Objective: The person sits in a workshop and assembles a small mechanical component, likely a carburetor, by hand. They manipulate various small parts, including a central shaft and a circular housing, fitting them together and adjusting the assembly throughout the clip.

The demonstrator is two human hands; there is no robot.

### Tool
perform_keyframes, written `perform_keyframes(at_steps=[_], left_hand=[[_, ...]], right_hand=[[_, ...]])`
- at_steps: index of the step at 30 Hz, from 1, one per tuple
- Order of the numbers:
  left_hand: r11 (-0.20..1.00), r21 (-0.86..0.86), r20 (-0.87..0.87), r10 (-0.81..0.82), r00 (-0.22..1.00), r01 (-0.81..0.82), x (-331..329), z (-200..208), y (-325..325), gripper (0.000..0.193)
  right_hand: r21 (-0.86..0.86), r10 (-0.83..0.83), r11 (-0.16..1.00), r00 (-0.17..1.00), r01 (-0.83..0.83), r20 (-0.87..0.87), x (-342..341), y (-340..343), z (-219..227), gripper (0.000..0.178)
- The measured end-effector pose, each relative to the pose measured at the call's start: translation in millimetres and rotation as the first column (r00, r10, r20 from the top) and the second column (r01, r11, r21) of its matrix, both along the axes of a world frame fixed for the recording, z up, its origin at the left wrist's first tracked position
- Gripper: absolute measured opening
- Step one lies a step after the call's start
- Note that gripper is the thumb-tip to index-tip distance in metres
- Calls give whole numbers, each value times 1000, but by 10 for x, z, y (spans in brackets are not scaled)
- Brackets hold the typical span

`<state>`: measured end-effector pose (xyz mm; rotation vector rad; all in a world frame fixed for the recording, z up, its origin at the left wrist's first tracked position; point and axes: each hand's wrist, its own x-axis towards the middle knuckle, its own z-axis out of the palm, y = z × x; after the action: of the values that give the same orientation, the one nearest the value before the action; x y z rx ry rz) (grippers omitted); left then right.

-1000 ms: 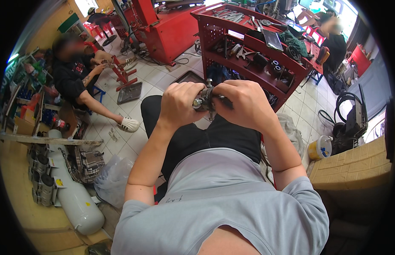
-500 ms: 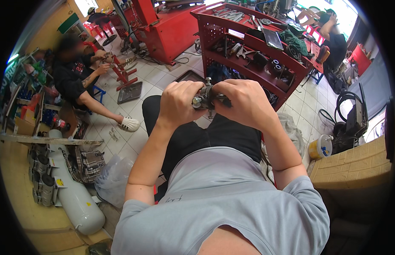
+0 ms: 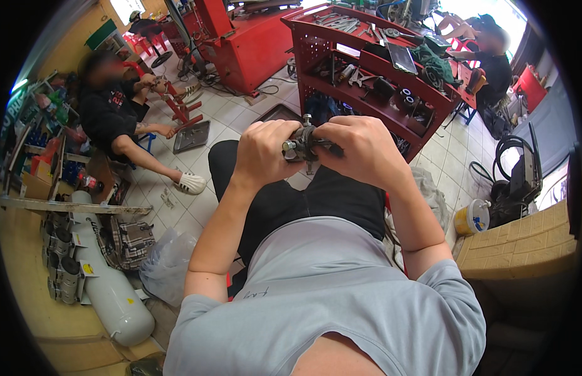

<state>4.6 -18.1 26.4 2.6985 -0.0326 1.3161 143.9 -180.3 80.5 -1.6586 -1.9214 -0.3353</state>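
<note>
Above my lap, both hands are closed around a small metal mechanical part (image 3: pixel 292 149) with a round silver end and a bolt sticking up at its top. My left hand (image 3: pixel 265 150) grips its left side, fingers curled over it. Against the other side, the fingers of my right hand (image 3: pixel 361 149) are bent onto a dark section (image 3: pixel 328 149) of the part. My palms and fingers cover much of it, so its exact kind cannot be made out.
Ahead stands a red tool cart (image 3: pixel 366 94) with wrenches and loose parts. A dark tray (image 3: pixel 192 136) lies on the tiled floor near a seated person (image 3: pixel 106 113). A white bucket (image 3: pixel 471 217) is at my right, a grey-white tank (image 3: pixel 112 294) at my left.
My right fingers have shifted slightly on the part, showing more of its dark section. The person at left has lowered an arm toward the tray; the person at far right has changed posture.
</note>
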Motion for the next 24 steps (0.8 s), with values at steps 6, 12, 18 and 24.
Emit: perform_keyframes(at_steps=[6,12,18,24], left_hand=[[1000,-19,-4,-16,1000,16,12,-16,-7,46],[1000,-21,-15,-13,1000,12,16,-36,5,45],[1000,-22,-20,-14,1000,14,12,-30,11,46],[1000,-23,-32,-9,999,8,14,-37,13,46]], right_hand=[[-23,5,1000,1000,-4,31,5,-7,15,20],[-39,-7,999,999,8,34,10,2,9,21],[-48,-8,999,1000,8,-3,4,5,0,22],[-60,-4,998,1000,4,-5,2,0,13,23]])
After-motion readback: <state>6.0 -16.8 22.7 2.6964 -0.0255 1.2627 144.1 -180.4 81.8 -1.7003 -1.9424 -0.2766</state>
